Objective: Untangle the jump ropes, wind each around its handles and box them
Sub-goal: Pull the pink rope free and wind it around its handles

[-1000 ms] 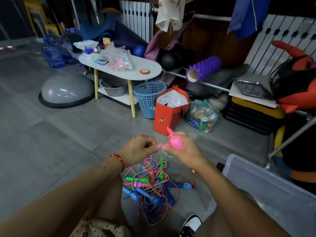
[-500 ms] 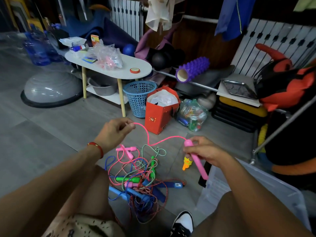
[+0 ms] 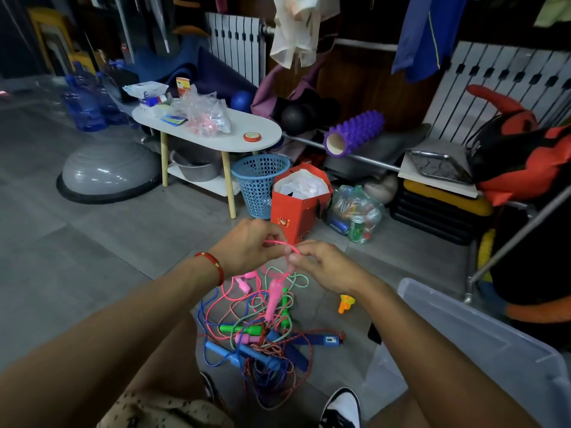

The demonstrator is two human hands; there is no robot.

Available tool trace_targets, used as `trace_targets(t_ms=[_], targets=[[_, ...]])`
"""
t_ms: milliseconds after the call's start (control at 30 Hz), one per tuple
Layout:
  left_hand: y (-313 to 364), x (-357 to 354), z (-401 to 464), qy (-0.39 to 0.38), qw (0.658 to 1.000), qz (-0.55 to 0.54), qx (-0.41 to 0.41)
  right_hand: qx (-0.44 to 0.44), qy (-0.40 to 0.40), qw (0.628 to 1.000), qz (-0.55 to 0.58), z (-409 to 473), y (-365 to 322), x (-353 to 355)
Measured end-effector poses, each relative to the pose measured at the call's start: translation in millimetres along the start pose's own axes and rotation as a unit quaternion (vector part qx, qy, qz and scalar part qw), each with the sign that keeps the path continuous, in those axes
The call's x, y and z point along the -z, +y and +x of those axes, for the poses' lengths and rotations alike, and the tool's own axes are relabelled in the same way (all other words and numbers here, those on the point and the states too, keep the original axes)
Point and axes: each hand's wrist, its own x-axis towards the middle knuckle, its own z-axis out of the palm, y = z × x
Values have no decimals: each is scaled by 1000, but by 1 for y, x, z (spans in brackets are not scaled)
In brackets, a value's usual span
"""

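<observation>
Dim indoor light, dark at the back; wide-angle bending at edges; soft motion blur; faint floor point(image 3: 92, 248) sheen.

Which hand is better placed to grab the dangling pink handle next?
Right. The right hand pinches the pink cord directly above the pink handle; the left hand sits farther left.

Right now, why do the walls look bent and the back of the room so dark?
Head view: a wide-angle lens bows the radiators and floor lines near the edges; light is dim, falling mostly on the floor, hands and rope pile; the far clutter stays shadowy.
</observation>
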Motion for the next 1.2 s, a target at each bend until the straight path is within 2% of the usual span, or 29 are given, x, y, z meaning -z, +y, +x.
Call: trace_targets(t_ms=[133, 200, 267, 333, 367, 400, 500, 600, 700, 767, 833, 933, 1033, 1100, 1200], targets=[[-6, 1, -13, -38, 981, -174, 71, 51, 58, 994, 74, -7, -10, 23], [-10, -6, -23, -58, 969, -220, 91, 60, 98, 974, 194, -12, -19, 30], [-16, -17, -34, -77, 964, -228, 108, 61, 138, 922, 358, -17, -29, 41], [-27, -25, -48, -115, 970, -166, 133, 59, 160, 854, 492, -23, -35, 56], [-32, -29, -54, -125, 970, -153, 142, 57, 171, 834, 522, -24, -35, 65], [-38, -32, -60, -120, 966, -171, 150, 45, 183, 830, 525, -25, -35, 72], [-42, -25, -60, -43, 964, -214, 154, -35, 203, 877, 434, -22, -29, 71], [-27, -1, -38, 3, 980, -178, 94, -80, 181, 943, 268, -14, -24, 49], [-3, 19, -14, 13, 994, -109, 22, -44, 126, 982, 136, -6, -33, 25], [12, 25, -2, 17, 998, -59, -18, -17, 80, 993, 89, -2, -42, 14], [16, 26, 4, 14, 998, -60, -22, 8, 46, 997, 56, 0, -45, 11], [6, 22, 1, 26, 992, -123, 23, 23, 24, 997, 63, -4, -38, 16], [-10, 10, -13, -38, 986, -158, 43, 19, 13, 990, 140, -15, -35, 28], [-23, -2, -28, -83, 983, -145, 71, 24, 49, 979, 194, -22, -34, 40], [-44, -17, -52, -112, 975, -142, 132, 13, 131, 959, 250, -35, -24, 62]])
